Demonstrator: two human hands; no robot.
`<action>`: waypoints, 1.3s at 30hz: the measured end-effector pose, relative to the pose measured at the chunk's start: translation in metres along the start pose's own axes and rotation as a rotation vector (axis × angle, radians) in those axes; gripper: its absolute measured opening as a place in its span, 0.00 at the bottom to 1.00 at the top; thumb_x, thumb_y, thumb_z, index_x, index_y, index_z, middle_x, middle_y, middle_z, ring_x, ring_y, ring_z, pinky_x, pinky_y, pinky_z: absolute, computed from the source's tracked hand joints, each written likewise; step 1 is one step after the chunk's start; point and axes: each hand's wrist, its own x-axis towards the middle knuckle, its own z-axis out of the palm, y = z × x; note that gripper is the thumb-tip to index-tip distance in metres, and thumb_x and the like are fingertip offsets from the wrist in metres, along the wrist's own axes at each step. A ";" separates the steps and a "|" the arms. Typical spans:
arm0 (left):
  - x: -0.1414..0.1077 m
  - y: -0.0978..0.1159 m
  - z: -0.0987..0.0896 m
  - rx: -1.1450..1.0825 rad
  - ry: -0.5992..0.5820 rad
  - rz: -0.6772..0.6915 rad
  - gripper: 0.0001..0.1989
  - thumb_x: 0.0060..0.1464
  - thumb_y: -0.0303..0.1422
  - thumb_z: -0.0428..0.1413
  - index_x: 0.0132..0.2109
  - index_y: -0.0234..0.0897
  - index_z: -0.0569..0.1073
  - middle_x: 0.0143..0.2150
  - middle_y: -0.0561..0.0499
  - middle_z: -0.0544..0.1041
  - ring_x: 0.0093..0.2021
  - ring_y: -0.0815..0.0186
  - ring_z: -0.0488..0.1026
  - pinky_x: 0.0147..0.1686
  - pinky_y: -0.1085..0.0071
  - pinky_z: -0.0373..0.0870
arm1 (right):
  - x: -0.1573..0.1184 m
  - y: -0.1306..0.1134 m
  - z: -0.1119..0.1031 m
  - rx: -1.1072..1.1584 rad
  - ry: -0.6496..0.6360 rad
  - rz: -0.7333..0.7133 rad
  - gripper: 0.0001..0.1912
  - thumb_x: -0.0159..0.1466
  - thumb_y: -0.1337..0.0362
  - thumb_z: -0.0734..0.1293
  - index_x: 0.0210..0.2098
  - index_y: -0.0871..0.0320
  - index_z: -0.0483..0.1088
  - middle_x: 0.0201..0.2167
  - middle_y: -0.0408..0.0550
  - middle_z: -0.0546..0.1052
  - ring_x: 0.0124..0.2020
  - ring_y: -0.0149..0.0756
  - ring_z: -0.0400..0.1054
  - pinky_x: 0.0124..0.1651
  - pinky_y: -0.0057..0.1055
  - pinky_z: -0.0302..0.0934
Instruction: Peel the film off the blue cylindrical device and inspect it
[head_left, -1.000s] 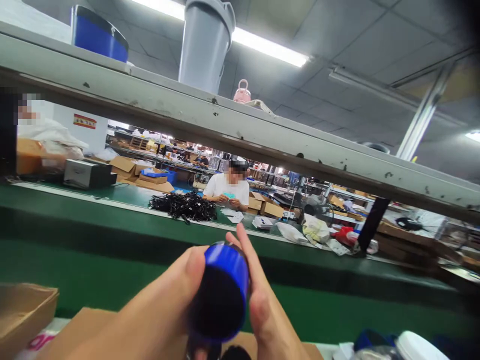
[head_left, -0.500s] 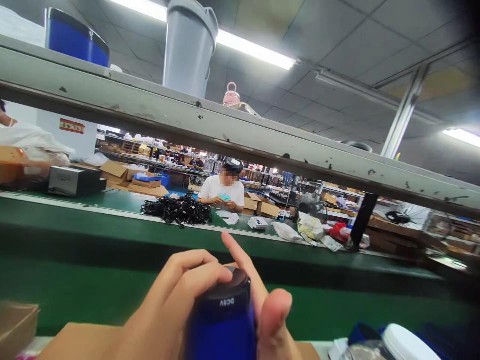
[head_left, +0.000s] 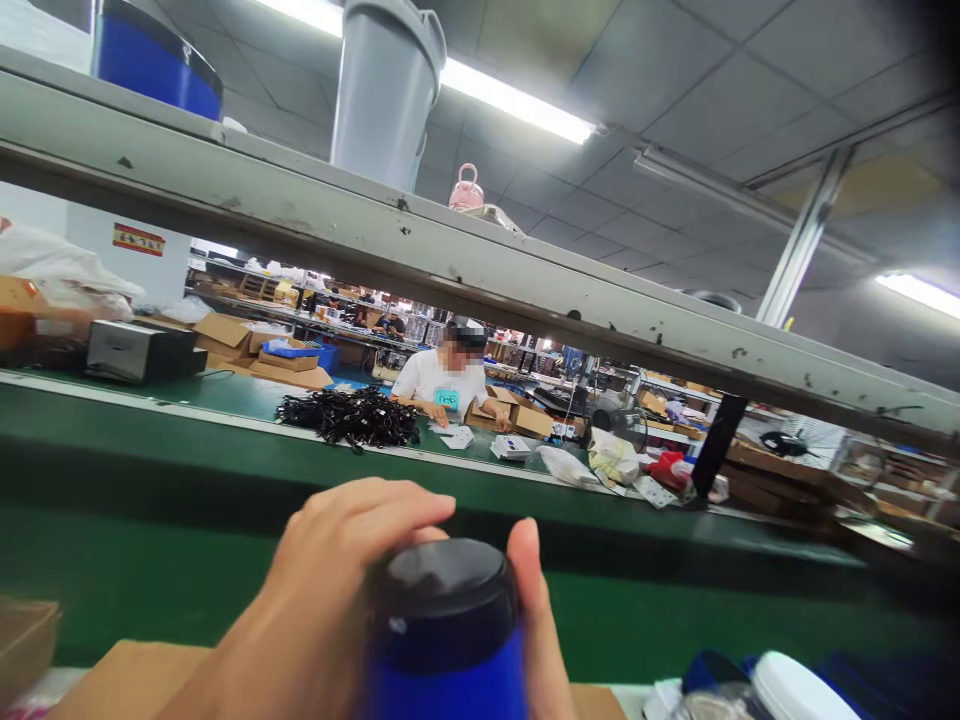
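A blue cylindrical device with a glossy black end (head_left: 450, 610) stands close in front of me at the bottom of the view, its lower part cut off by the frame. My left hand (head_left: 337, 570) wraps around its left side, fingers curled past the far edge of the black end. On the opposite side, my right hand (head_left: 541, 625) presses against the device with its thumb pointing up; its other fingers are hidden behind the device. Beneath my hands lies part of a brown cardboard box (head_left: 135, 670).
A green conveyor belt (head_left: 187, 520) runs across in front. Beyond it are a heap of black cables (head_left: 349, 415), a stack of white boxes (head_left: 511, 447) and a seated person (head_left: 442, 380). Overhead, a shelf (head_left: 300, 210) holds a grey bucket (head_left: 386, 95). A white-lidded jar (head_left: 799, 685) stands lower right.
The device has turned: its DC5V marking no longer shows and the black end faces me more. My right index finger has dropped out of sight. Across the belt, the person's hands have spread apart.
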 end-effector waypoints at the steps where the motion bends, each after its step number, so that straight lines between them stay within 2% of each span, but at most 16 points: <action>1: 0.001 -0.003 -0.001 -0.064 -0.053 0.000 0.20 0.59 0.35 0.52 0.56 0.59 0.71 0.54 0.59 0.79 0.57 0.62 0.73 0.56 0.73 0.65 | 0.003 0.001 0.000 -0.018 0.017 0.001 0.44 0.63 0.28 0.57 0.57 0.57 0.75 0.46 0.55 0.83 0.60 0.52 0.73 0.58 0.45 0.71; 4: 0.006 -0.012 -0.007 -0.128 -0.180 0.056 0.24 0.55 0.33 0.55 0.58 0.60 0.74 0.56 0.60 0.80 0.56 0.59 0.77 0.55 0.72 0.70 | 0.005 0.004 -0.003 -0.048 0.031 0.021 0.42 0.63 0.29 0.59 0.57 0.56 0.75 0.47 0.53 0.83 0.59 0.50 0.73 0.55 0.42 0.73; 6: 0.008 -0.014 -0.012 -0.058 -0.163 0.152 0.30 0.52 0.30 0.58 0.61 0.60 0.71 0.55 0.60 0.82 0.54 0.59 0.79 0.55 0.72 0.70 | 0.004 0.005 -0.006 -0.056 0.014 0.044 0.43 0.64 0.29 0.56 0.55 0.58 0.76 0.47 0.54 0.83 0.57 0.51 0.75 0.54 0.43 0.73; 9: 0.007 -0.012 -0.016 0.149 -0.138 0.316 0.34 0.55 0.30 0.58 0.67 0.54 0.63 0.56 0.60 0.81 0.57 0.62 0.78 0.65 0.73 0.58 | 0.003 0.002 -0.007 -0.044 -0.022 0.065 0.45 0.65 0.28 0.55 0.54 0.60 0.78 0.45 0.57 0.83 0.55 0.51 0.76 0.56 0.46 0.72; 11: 0.005 -0.011 -0.015 0.227 -0.141 0.325 0.32 0.57 0.32 0.57 0.67 0.52 0.62 0.57 0.60 0.80 0.57 0.63 0.78 0.67 0.75 0.54 | 0.003 -0.001 -0.007 -0.027 -0.032 0.069 0.43 0.65 0.29 0.56 0.54 0.59 0.78 0.45 0.57 0.83 0.57 0.51 0.75 0.58 0.45 0.71; 15: 0.005 -0.018 -0.011 0.092 -0.131 0.203 0.30 0.57 0.39 0.56 0.66 0.54 0.64 0.59 0.59 0.78 0.53 0.66 0.79 0.55 0.81 0.70 | 0.009 -0.004 -0.006 -0.009 -0.013 0.074 0.39 0.66 0.32 0.59 0.53 0.59 0.77 0.48 0.55 0.83 0.60 0.48 0.73 0.59 0.44 0.70; 19: 0.009 -0.026 -0.008 -0.117 -0.296 0.261 0.32 0.56 0.35 0.57 0.67 0.58 0.65 0.63 0.55 0.76 0.57 0.57 0.78 0.60 0.69 0.72 | 0.014 0.004 -0.008 0.015 -0.025 0.091 0.34 0.62 0.33 0.66 0.49 0.56 0.78 0.51 0.47 0.82 0.64 0.44 0.69 0.59 0.37 0.68; 22: 0.006 -0.022 -0.008 -0.179 -0.295 0.045 0.31 0.50 0.36 0.61 0.62 0.59 0.73 0.58 0.54 0.80 0.55 0.51 0.79 0.57 0.63 0.75 | 0.015 0.014 -0.007 0.088 -0.110 0.143 0.39 0.58 0.28 0.63 0.42 0.57 0.80 0.42 0.48 0.85 0.59 0.47 0.74 0.54 0.38 0.71; 25: 0.003 -0.009 -0.010 -0.196 -0.240 -0.226 0.28 0.44 0.42 0.64 0.56 0.56 0.77 0.55 0.52 0.80 0.53 0.49 0.78 0.49 0.64 0.79 | 0.015 0.017 0.001 0.242 -0.169 0.282 0.51 0.57 0.21 0.48 0.34 0.60 0.79 0.27 0.54 0.82 0.41 0.49 0.80 0.43 0.43 0.75; 28: 0.007 0.002 -0.013 -0.229 -0.302 -0.627 0.30 0.35 0.43 0.64 0.50 0.48 0.78 0.51 0.47 0.78 0.53 0.46 0.74 0.56 0.54 0.74 | 0.018 0.011 0.012 0.585 -0.168 0.639 0.60 0.58 0.26 0.29 0.33 0.61 0.76 0.24 0.55 0.79 0.28 0.42 0.76 0.37 0.42 0.74; 30: 0.014 0.007 -0.014 -0.321 -0.334 -0.883 0.34 0.30 0.44 0.62 0.50 0.42 0.75 0.53 0.43 0.76 0.57 0.43 0.71 0.63 0.48 0.65 | 0.021 0.004 0.017 0.759 -0.111 0.807 0.62 0.57 0.28 0.25 0.32 0.62 0.76 0.25 0.55 0.79 0.23 0.36 0.72 0.34 0.38 0.73; 31: 0.018 0.007 -0.014 -0.380 -0.348 -0.949 0.36 0.30 0.44 0.62 0.51 0.39 0.74 0.54 0.41 0.75 0.58 0.42 0.69 0.65 0.48 0.63 | 0.022 0.001 0.018 0.811 -0.075 0.833 0.62 0.57 0.27 0.26 0.31 0.64 0.75 0.25 0.55 0.79 0.21 0.33 0.69 0.32 0.35 0.71; 33: 0.025 0.005 -0.014 -0.502 -0.389 -1.020 0.38 0.30 0.44 0.61 0.53 0.36 0.71 0.56 0.40 0.74 0.58 0.45 0.70 0.62 0.53 0.65 | 0.023 -0.003 0.019 0.862 -0.017 0.837 0.62 0.59 0.26 0.30 0.30 0.67 0.76 0.23 0.54 0.77 0.17 0.28 0.66 0.27 0.28 0.67; 35: 0.028 -0.002 -0.014 -0.604 -0.500 -1.026 0.38 0.32 0.46 0.64 0.53 0.36 0.71 0.54 0.42 0.76 0.55 0.47 0.72 0.54 0.58 0.71 | 0.022 -0.004 0.020 0.862 0.044 0.830 0.60 0.63 0.28 0.32 0.30 0.70 0.76 0.22 0.52 0.77 0.16 0.26 0.66 0.24 0.25 0.65; 37: 0.027 -0.013 -0.015 -0.691 -0.647 -0.955 0.39 0.32 0.53 0.68 0.50 0.37 0.73 0.51 0.45 0.78 0.53 0.49 0.74 0.49 0.63 0.73 | 0.020 -0.004 0.021 0.855 0.116 0.842 0.58 0.66 0.29 0.35 0.30 0.70 0.77 0.22 0.52 0.78 0.16 0.27 0.69 0.23 0.23 0.65; 39: 0.024 -0.024 -0.016 -0.736 -0.723 -0.859 0.43 0.32 0.62 0.68 0.51 0.39 0.75 0.52 0.47 0.78 0.55 0.50 0.73 0.53 0.64 0.71 | 0.018 -0.001 0.022 0.876 0.182 0.839 0.55 0.67 0.30 0.38 0.29 0.69 0.77 0.23 0.52 0.80 0.17 0.28 0.72 0.23 0.24 0.66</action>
